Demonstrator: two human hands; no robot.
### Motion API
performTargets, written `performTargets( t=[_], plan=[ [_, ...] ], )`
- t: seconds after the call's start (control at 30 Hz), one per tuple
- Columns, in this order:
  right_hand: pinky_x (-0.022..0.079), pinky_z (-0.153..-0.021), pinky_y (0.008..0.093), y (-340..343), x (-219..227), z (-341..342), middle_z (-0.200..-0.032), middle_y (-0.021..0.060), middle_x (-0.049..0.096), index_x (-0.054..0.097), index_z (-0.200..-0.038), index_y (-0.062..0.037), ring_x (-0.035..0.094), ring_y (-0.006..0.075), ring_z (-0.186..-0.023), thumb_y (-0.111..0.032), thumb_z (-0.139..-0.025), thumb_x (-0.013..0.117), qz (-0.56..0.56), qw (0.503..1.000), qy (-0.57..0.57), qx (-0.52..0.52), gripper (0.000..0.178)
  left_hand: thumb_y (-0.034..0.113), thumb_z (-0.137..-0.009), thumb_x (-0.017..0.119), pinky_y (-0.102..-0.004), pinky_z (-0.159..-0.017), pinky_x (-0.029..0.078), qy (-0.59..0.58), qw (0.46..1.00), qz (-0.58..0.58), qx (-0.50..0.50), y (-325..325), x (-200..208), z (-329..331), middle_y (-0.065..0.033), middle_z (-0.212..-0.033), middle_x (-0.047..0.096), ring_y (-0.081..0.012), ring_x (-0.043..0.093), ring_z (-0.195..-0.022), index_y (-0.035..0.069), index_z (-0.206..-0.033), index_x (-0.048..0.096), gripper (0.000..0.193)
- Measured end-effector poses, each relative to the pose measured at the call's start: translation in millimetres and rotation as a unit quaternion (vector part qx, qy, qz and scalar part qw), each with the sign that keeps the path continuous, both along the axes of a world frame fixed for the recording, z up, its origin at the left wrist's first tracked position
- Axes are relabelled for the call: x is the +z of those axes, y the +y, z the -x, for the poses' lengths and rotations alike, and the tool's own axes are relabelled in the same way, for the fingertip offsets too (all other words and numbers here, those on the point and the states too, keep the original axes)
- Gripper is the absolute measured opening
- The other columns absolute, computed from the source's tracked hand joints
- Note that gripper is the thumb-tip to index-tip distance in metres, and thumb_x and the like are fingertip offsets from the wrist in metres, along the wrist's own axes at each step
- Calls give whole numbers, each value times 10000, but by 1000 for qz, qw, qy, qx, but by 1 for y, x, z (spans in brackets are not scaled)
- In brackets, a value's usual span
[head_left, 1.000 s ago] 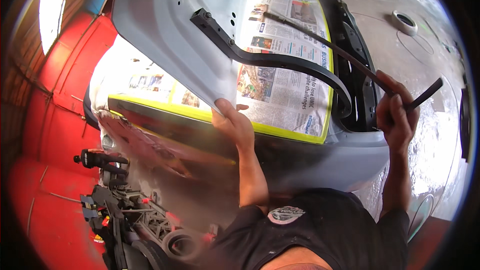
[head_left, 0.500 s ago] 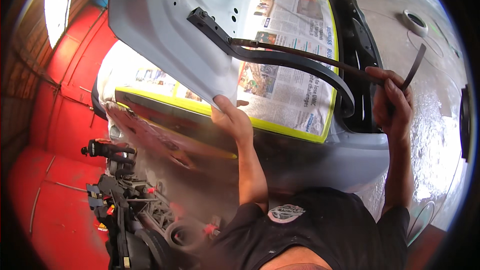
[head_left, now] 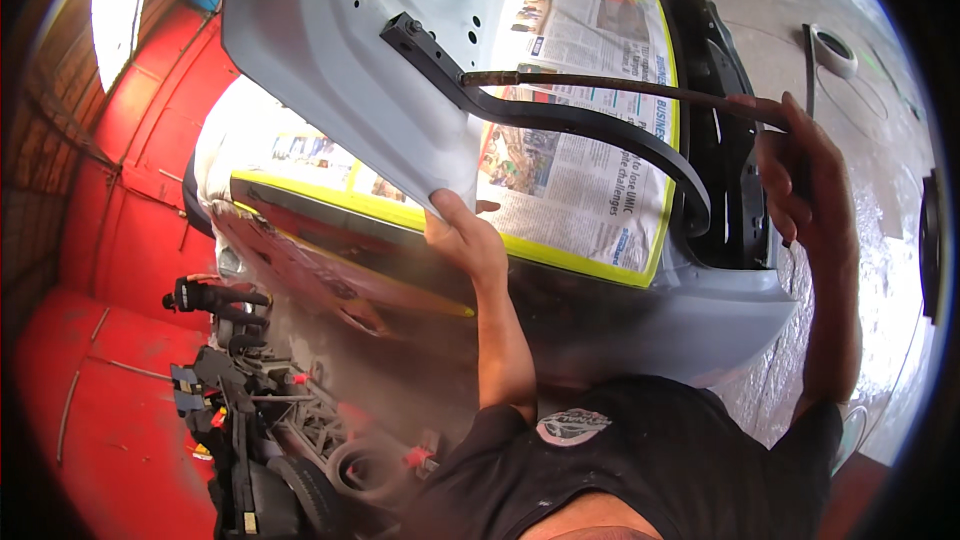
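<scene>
My left hand [head_left: 466, 238] grips the lower corner of a grey boot lid [head_left: 400, 130], thumb on the near face and most fingers hidden behind. A black curved hinge arm [head_left: 560, 118] is fixed to that lid by a bracket. A long thin bar wrench [head_left: 600, 83] with a bent end meets the hinge arm near its bracket; what its tip sits on is too small to tell. At the bar's far right end, my right hand [head_left: 812, 175] has its upper fingers around the bend, the lower fingers loosely curled. The bent part points upward.
Newspaper [head_left: 560, 190] edged with yellow tape [head_left: 575, 264] covers the car's rear window behind the lid. A grey body panel [head_left: 640, 315] lies between me and it. Dusty mechanical parts [head_left: 300, 430] stand lower left, before a red wall [head_left: 120, 420]. A white roll [head_left: 835, 55] rests on the floor.
My right hand has turned the bar: its bent end has swung from slanting right to pointing upward, and the hand has shifted slightly right. My left hand and the lid have hardly moved.
</scene>
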State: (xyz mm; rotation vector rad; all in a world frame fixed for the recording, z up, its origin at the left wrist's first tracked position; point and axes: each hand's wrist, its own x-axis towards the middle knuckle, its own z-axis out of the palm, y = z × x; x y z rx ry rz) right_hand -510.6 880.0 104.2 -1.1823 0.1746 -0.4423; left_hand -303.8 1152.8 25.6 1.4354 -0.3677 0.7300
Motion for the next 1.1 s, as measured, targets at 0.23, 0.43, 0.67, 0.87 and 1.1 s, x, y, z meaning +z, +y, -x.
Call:
performTargets(
  t=[0.23, 0.43, 0.67, 0.87, 1.1],
  plan=[
    [345, -303, 197, -16, 21, 5, -532, -8, 432, 645, -1176, 53, 393, 48, -314, -459, -1042, 435, 69, 997, 39, 15, 569, 488, -1054, 403, -338, -501, 595, -8, 1000, -6, 8, -3, 0, 1, -223, -1019, 667, -261, 699, -721, -159, -1257, 491, 683],
    [366, -336, 212, -32, 42, 5, -507, -4, 469, 653, -1164, 53, 455, 66, -337, -470, -1011, 506, 323, 945, 45, -34, 565, 500, -1051, 406, -334, -495, 583, 4, 1000, -9, 3, 0, -1, -1, -220, -995, 667, -252, 685, -660, -163, -1250, 490, 698],
    [456, -438, 226, -53, 39, -1, -565, 16, 565, 667, -1170, 35, 580, 79, -467, -385, -1000, 517, 466, 884, 21, -41, 478, 444, -1060, 412, -331, -550, 578, 3, 1000, 6, 10, -3, 2, 2, -203, -960, 668, -246, 679, -688, -155, -1164, 546, 623],
    [419, -632, 334, -72, 22, -9, -696, 41, 624, 699, -1187, -22, 539, 190, -619, -81, -836, 676, 705, 692, -112, -106, 356, 431, -1063, 413, -323, -533, 556, -23, 1000, -3, 19, -4, 3, 1, -183, -917, 673, -233, 669, -661, -145, -1125, 570, 600],
    [387, -604, 346, -68, 33, -9, -651, 43, 553, 703, -1180, -30, 438, 207, -578, -61, -733, 752, 801, 519, -250, -164, 451, 390, -1065, 413, -320, -525, 548, 4, 1000, -3, 17, -5, 7, 4, -179, -898, 674, -225, 657, -638, -141, -1095, 580, 557]
  ],
)
